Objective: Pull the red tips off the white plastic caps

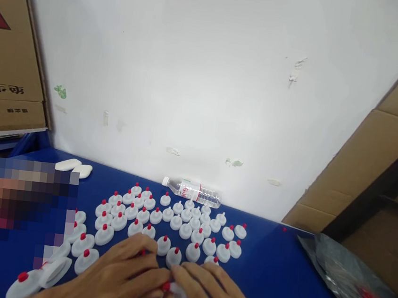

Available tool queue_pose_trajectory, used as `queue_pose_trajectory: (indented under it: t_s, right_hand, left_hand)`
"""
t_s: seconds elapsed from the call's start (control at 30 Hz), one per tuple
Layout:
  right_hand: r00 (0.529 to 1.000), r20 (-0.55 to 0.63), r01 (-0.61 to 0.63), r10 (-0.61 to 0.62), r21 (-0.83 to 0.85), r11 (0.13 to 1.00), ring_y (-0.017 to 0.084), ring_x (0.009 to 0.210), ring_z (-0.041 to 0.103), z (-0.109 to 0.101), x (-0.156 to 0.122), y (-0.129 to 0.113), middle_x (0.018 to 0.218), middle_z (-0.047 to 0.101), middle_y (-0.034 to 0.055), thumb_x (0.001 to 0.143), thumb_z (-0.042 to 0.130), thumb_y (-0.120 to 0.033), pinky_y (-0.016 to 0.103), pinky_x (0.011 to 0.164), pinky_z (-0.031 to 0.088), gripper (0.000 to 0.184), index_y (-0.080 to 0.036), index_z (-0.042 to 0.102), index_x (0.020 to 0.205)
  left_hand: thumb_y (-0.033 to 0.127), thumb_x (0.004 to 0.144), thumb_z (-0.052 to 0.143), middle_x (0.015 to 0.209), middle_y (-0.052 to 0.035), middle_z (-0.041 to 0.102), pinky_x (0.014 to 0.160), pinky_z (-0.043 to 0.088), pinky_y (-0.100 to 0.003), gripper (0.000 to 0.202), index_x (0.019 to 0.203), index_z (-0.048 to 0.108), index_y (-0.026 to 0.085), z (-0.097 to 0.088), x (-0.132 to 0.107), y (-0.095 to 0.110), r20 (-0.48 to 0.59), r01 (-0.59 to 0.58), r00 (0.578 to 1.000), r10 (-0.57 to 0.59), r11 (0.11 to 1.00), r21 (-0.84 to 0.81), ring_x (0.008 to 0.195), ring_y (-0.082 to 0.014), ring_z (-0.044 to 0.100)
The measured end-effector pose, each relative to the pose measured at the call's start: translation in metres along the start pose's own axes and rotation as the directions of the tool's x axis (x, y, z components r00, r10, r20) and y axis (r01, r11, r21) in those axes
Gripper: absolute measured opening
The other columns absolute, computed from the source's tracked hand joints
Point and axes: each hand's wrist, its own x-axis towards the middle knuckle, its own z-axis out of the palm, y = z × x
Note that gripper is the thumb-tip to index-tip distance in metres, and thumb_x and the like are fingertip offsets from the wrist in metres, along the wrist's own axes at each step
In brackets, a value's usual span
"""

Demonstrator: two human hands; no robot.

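Both hands meet at the bottom middle over a blue table (278, 276). My left hand (114, 277) and my right hand (212, 292) pinch together on one white cap with a red tip (171, 292), fingers closed around it. Several more white caps with red tips (177, 222) stand in rows on the table just beyond my fingers, spreading left toward larger ones (82, 246). Some caps at the back show no red tip.
A clear water bottle (194, 191) lies on its side against the white wall. Two white oval pieces (74, 167) lie at the back left. Cardboard boxes stand at the left (10, 53) and right (372, 157). A dark plastic bag (352, 279) lies at the right.
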Motion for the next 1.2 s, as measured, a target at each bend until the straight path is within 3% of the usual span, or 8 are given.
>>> queue_pose_trajectory:
  t_s: [0.07, 0.17, 0.37, 0.53, 0.63, 0.77, 0.93, 1.2]
  right_hand:
    - [0.997, 0.067, 0.034, -0.034, 0.008, 0.999, 0.013, 0.102, 0.082, -0.011, 0.003, 0.017, 0.113, 0.085, -0.0051, 0.114, 0.056, -0.02, 0.026, 0.097, 0.064, 0.024, -0.029, 0.078, 0.115]
    - [0.998, 0.051, -0.041, 0.042, -0.015, 0.999, 0.014, 0.104, 0.081, -0.022, 0.002, 0.043, 0.114, 0.085, 0.0031, 0.111, 0.061, -0.017, 0.028, 0.1, 0.059, 0.021, -0.021, 0.075, 0.126]
    - [0.959, 0.11, -0.255, 0.263, -0.078, 0.964, 0.018, 0.134, 0.071, -0.013, -0.019, 0.064, 0.139, 0.078, 0.0033, 0.116, 0.054, -0.03, 0.039, 0.123, 0.039, 0.03, -0.024, 0.068, 0.142]
    - [0.911, 0.208, -0.334, 0.356, -0.133, 0.933, 0.022, 0.133, 0.072, -0.003, -0.032, 0.068, 0.14, 0.078, -0.0018, 0.118, 0.046, -0.033, 0.049, 0.121, 0.04, 0.033, -0.028, 0.068, 0.143]
    - [0.863, 0.282, -0.402, 0.42, -0.123, 0.908, 0.026, 0.136, 0.071, -0.001, -0.037, 0.072, 0.143, 0.077, -0.0003, 0.119, 0.043, -0.036, 0.06, 0.121, 0.043, 0.038, -0.03, 0.069, 0.145]
    - [0.801, 0.372, -0.468, 0.469, -0.1, 0.878, 0.029, 0.141, 0.069, -0.002, -0.041, 0.076, 0.145, 0.076, 0.0031, 0.119, 0.04, -0.038, 0.07, 0.123, 0.045, 0.042, -0.03, 0.068, 0.15]
    - [0.788, 0.43, -0.46, 0.441, -0.066, 0.886, 0.028, 0.138, 0.071, -0.002, -0.042, 0.078, 0.14, 0.078, 0.0024, 0.119, 0.042, -0.037, 0.071, 0.123, 0.048, 0.041, -0.033, 0.07, 0.148]
    - [0.765, 0.477, -0.473, 0.433, -0.039, 0.88, 0.028, 0.136, 0.073, -0.001, -0.039, 0.077, 0.135, 0.08, 0.0048, 0.119, 0.043, -0.037, 0.071, 0.122, 0.05, 0.04, -0.031, 0.072, 0.146]
  left_hand:
    - [0.002, 0.103, 0.046, 0.095, -0.0044, 0.08, 0.093, 0.059, -0.031, 0.037, 0.127, 0.069, 0.02, -0.006, 0.005, -0.011, -0.02, -0.018, 1.0, 0.019, 0.998, 0.061, 0.093, -0.0214, 0.07]
    - [0.001, 0.1, 0.048, 0.097, -0.006, 0.074, 0.093, 0.054, -0.035, 0.032, 0.117, 0.068, 0.02, -0.002, 0.0, -0.026, -0.022, 0.041, 0.999, -0.04, 0.998, 0.047, 0.101, -0.0235, 0.064]
    - [0.018, 0.107, 0.051, 0.098, -0.0046, 0.068, 0.106, 0.045, -0.047, 0.019, 0.098, 0.067, 0.024, 0.013, -0.02, -0.037, 0.186, 0.188, 0.964, -0.191, 0.982, 0.033, 0.103, -0.0274, 0.058]
    - [0.02, 0.103, 0.063, 0.101, -0.0036, 0.071, 0.107, 0.041, -0.044, 0.008, 0.097, 0.066, 0.024, 0.012, -0.018, -0.041, 0.254, 0.111, 0.958, -0.135, 0.988, 0.109, 0.103, -0.027, 0.061]
    - [0.019, 0.1, 0.066, 0.093, -0.0011, 0.069, 0.098, 0.042, -0.042, 0.012, 0.091, 0.063, 0.025, 0.009, -0.015, -0.044, 0.32, 0.015, 0.946, -0.051, 0.993, 0.114, 0.095, -0.025, 0.061]
    - [0.023, 0.099, 0.068, 0.096, -0.0016, 0.07, 0.1, 0.04, -0.045, 0.008, 0.092, 0.063, 0.025, 0.008, -0.017, -0.048, 0.348, -0.037, 0.938, -0.009, 0.991, 0.127, 0.096, -0.026, 0.062]
    - [0.025, 0.098, 0.07, 0.095, -0.0003, 0.072, 0.112, 0.035, -0.046, 0.01, 0.089, 0.064, 0.026, 0.008, -0.019, -0.048, 0.353, -0.047, 0.935, -0.013, 0.986, 0.163, 0.101, -0.0262, 0.065]
    - [0.024, 0.091, 0.078, 0.093, -0.0008, 0.074, 0.109, 0.037, -0.047, 0.014, 0.087, 0.064, 0.025, 0.009, -0.017, -0.047, 0.376, -0.092, 0.927, 0.01, 0.975, 0.203, 0.099, -0.0265, 0.066]
